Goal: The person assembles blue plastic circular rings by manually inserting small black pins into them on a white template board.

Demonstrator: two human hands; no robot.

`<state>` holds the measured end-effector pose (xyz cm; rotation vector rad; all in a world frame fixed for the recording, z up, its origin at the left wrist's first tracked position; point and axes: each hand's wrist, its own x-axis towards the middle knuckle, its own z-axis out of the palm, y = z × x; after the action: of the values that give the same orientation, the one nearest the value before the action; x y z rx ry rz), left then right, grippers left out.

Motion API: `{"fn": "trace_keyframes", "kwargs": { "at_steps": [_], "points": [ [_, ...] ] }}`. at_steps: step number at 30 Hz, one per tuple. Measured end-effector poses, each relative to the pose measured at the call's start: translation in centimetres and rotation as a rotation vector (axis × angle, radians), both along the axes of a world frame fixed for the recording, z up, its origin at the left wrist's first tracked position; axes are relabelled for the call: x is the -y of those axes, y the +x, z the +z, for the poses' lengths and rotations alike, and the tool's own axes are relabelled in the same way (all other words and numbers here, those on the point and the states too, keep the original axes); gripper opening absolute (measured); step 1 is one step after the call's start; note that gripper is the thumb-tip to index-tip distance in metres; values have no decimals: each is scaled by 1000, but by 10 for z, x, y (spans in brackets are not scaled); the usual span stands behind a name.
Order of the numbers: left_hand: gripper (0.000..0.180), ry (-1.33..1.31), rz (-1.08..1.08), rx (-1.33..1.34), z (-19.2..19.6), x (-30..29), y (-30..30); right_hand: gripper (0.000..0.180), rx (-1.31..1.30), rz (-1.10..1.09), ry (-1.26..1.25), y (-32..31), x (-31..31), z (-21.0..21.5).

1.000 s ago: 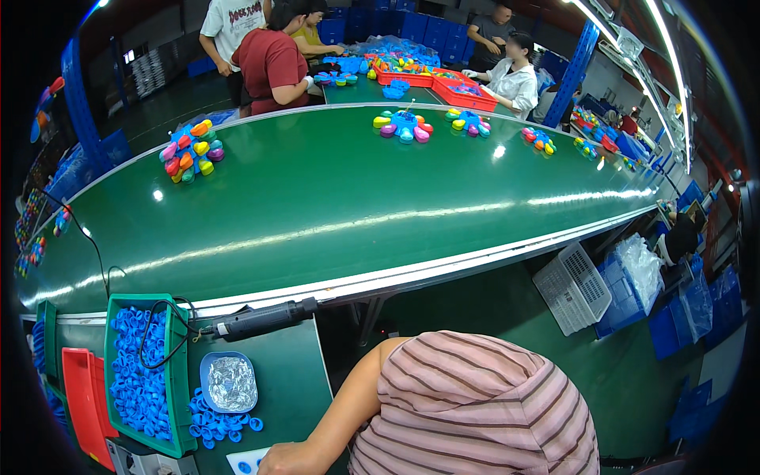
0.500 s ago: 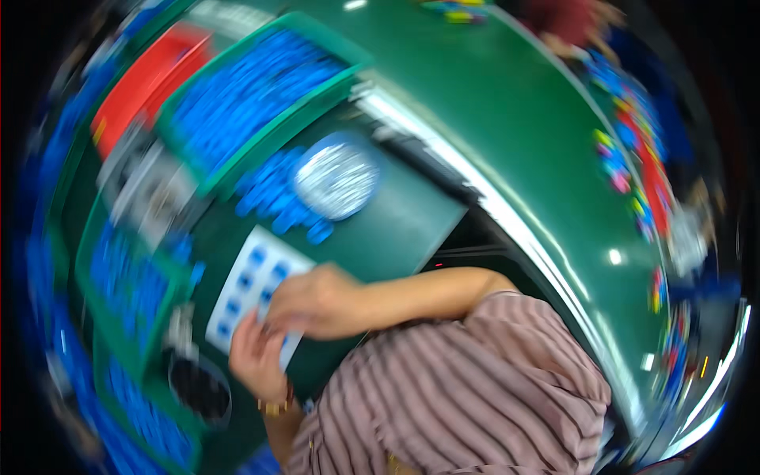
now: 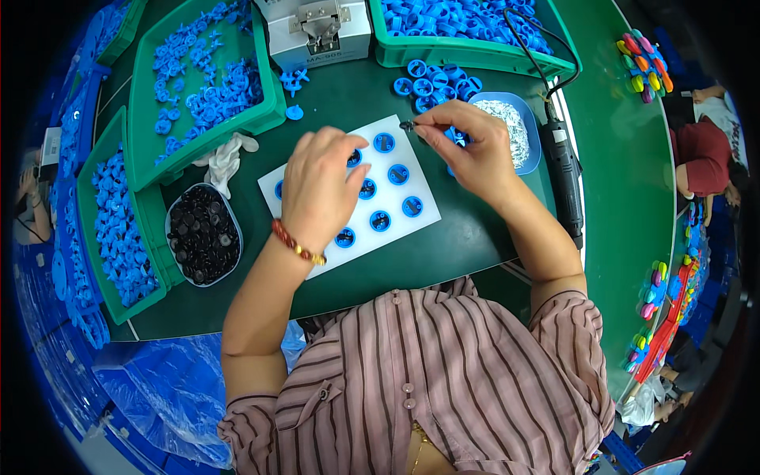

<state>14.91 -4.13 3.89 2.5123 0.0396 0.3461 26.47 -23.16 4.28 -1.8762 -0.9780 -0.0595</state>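
Observation:
A white board (image 3: 324,257) lies tilted on the dark green table, holding several round blue cups (image 3: 398,175) with small black parts inside. My left hand (image 3: 321,190) is over the board's left side, thumb and index finger apart beside a blue cup, nothing visible in it. Its palm side and some cups beneath are hidden. Just past the board's far right corner, my right hand (image 3: 475,150) pinches a small black part (image 3: 407,125) between thumb and fingertips. Loose blue cups (image 3: 431,83) sit beyond it, near a blue dish (image 3: 532,131) of small silvery pieces.
A black electric screwdriver (image 3: 564,174) lies at the right with its cable. Green bins (image 3: 273,107) of blue parts stand left and at the back, around a grey machine (image 3: 317,36). A tub of black parts (image 3: 204,233) and white gloves (image 3: 229,162) are at left.
The view has turned and steadied. My hands, together low on the board before, are now apart at its far side; the right one holds a small black part.

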Motion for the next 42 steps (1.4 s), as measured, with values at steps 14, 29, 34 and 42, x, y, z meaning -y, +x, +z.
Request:
{"fn": "trace_keyframes", "kwargs": {
  "at_steps": [14,29,34,42],
  "points": [
    [15,141,-216,26,-21,-3,38,9,-28,-21,-57,5,2,-26],
    [9,-253,144,57,12,-28,-39,11,242,70,-182,7,-11,-40],
    [8,-282,191,158,-5,-27,-43,11,286,100,-196,10,-13,-39],
    [13,-47,-48,115,0,4,-13,13,241,46,-101,11,-10,-35]
  ]
}}
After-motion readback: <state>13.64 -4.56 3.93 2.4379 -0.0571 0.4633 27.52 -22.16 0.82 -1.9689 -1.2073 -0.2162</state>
